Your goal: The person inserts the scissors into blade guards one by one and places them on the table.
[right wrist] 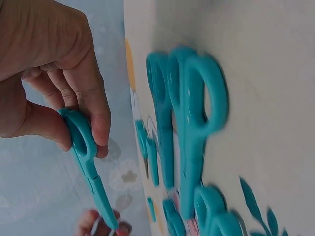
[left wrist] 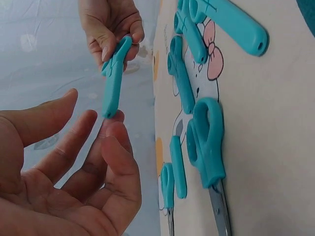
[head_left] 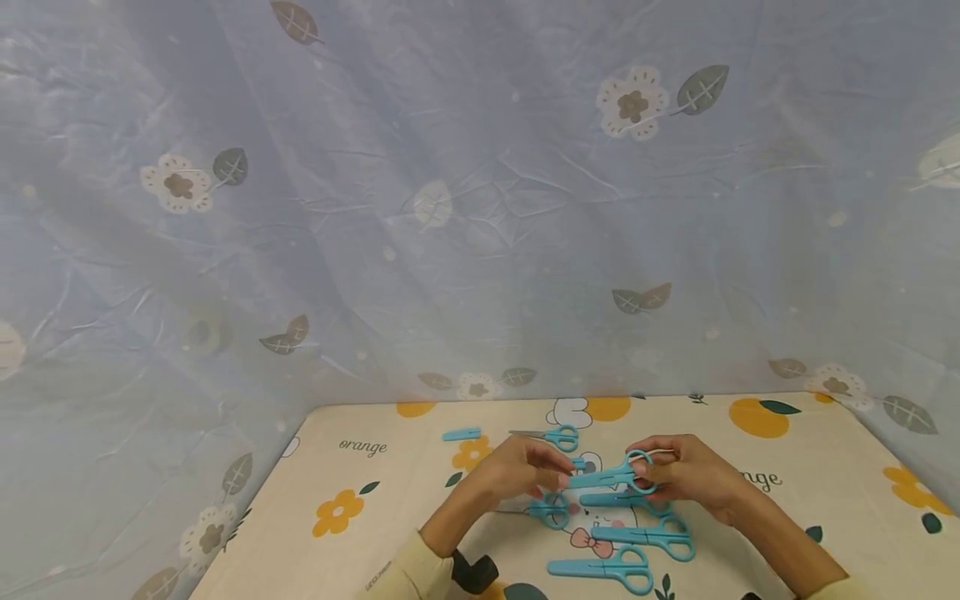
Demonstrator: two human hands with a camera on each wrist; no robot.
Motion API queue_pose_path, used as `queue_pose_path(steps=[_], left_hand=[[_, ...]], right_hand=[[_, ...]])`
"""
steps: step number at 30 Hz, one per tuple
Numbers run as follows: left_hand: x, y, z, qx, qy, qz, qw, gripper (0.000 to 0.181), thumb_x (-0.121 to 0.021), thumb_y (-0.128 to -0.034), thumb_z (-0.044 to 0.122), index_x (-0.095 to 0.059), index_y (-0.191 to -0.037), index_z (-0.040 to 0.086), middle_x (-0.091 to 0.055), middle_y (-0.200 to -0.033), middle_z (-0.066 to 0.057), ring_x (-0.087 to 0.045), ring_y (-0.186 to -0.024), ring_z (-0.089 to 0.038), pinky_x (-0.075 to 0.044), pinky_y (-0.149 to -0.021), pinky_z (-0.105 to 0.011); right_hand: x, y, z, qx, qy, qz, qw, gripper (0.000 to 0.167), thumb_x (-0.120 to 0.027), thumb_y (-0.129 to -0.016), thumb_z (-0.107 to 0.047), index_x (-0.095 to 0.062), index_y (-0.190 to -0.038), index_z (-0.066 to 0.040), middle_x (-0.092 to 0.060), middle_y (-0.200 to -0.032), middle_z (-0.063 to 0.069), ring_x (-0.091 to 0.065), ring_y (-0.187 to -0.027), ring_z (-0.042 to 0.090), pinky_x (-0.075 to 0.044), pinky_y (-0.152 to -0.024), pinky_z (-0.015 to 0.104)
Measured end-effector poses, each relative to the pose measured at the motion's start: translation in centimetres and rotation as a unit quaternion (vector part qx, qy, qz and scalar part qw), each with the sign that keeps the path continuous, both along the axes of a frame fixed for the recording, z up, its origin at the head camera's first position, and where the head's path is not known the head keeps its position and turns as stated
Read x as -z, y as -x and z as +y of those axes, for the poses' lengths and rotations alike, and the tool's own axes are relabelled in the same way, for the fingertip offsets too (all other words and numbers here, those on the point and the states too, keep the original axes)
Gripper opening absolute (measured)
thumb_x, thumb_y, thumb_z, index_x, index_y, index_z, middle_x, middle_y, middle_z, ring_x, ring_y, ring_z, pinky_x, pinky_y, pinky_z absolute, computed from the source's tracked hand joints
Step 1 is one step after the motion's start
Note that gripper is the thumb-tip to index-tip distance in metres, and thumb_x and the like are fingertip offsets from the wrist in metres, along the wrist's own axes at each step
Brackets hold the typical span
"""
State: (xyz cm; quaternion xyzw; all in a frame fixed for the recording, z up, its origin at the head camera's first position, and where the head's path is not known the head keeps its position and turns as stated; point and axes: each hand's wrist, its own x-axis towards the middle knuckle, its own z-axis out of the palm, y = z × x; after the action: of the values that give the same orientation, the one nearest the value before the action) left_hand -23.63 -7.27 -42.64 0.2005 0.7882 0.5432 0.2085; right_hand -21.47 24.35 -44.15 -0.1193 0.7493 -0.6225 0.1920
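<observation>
My right hand (head_left: 692,475) is pinching the scissors (right wrist: 91,168). Their sheath (right wrist: 102,199) is pointing leftward, at my loose, empty left hand (head_left: 521,468).

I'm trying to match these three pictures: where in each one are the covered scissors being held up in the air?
Head view: the held-up scissors are below and right of centre.
Left wrist view: upper left, cover pointing down.
Right wrist view: lower left, cover slanting down to the right.
Shared landmark: the pale patterned backdrop, filling the head view's upper part and the left side of both wrist views.
</observation>
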Motion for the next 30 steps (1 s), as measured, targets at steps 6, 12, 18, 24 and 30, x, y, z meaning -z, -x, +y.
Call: queue_pose_path(steps=[6, 12, 18, 24, 30], left_hand=[[0.1, 0.2, -0.8, -0.004, -0.002, 0.006, 1.0, 0.023, -0.079, -0.0981, 0.014, -0.08, -0.119, 0.003, -0.082, -0.106, -0.004, -0.071, -0.085, -0.014, -0.059, -0.074, -0.031], [0.3, 0.3, -1.7, -0.016, 0.008, 0.007, 0.9998, 0.025, -0.08, -0.0968, 0.014, -0.079, -0.119, 0.002, -0.082, -0.107, -0.006, -0.071, -0.084, -0.014, -0.059, -0.074, -0.031], [0.6, 0.3, -3.0, -0.026, 0.011, 0.013, 0.9995, 0.028, -0.081, -0.0955, 0.014, -0.079, -0.119, 0.0, -0.082, -0.106, -0.008, -0.069, -0.084, -0.013, -0.059, -0.074, -0.032], [0.9, 0.3, -4.5, -0.024, 0.019, 0.014, 0.9994, 0.031, -0.08, -0.0965, 0.016, -0.077, -0.122, -0.001, -0.081, -0.106, -0.007, -0.069, -0.083, -0.012, -0.059, -0.074, -0.031], [1.3, 0.5, -5.8, -0.03, 0.033, 0.023, 0.9987, 0.031, -0.08, -0.0962, 0.015, -0.077, -0.122, -0.003, -0.08, -0.105, -0.008, -0.066, -0.08, -0.012, -0.056, -0.071, -0.028]], right_hand=[[0.8, 1.4, 2.1, 0.026, -0.001, 0.002, 0.9996, 0.059, -0.069, -0.106, -0.017, -0.047, -0.15, 0.015, -0.078, -0.11, 0.003, -0.077, -0.102, 0.018, -0.065, -0.091, 0.038], [1.6, 2.3, 3.9, 0.05, -0.001, -0.004, 0.9988, 0.063, -0.068, -0.107, -0.018, -0.043, -0.152, 0.017, -0.079, -0.105, 0.002, -0.078, -0.097, 0.015, -0.065, -0.087, 0.033], [2.4, 3.2, 5.1, 0.077, -0.025, -0.009, 0.9967, 0.061, -0.068, -0.107, -0.017, -0.045, -0.151, 0.017, -0.08, -0.102, 0.001, -0.078, -0.094, 0.014, -0.066, -0.084, 0.032], [2.8, 3.3, 5.1, 0.116, -0.064, 0.002, 0.9912, 0.054, -0.069, -0.106, -0.015, -0.051, -0.147, 0.015, -0.08, -0.099, 0.004, -0.077, -0.09, 0.018, -0.066, -0.079, 0.033], [2.7, 3.3, 5.1, 0.149, -0.148, 0.06, 0.9758, 0.049, -0.072, -0.104, -0.018, -0.06, -0.14, 0.012, -0.078, -0.105, 0.01, -0.076, -0.089, 0.018, -0.065, -0.074, 0.033]])
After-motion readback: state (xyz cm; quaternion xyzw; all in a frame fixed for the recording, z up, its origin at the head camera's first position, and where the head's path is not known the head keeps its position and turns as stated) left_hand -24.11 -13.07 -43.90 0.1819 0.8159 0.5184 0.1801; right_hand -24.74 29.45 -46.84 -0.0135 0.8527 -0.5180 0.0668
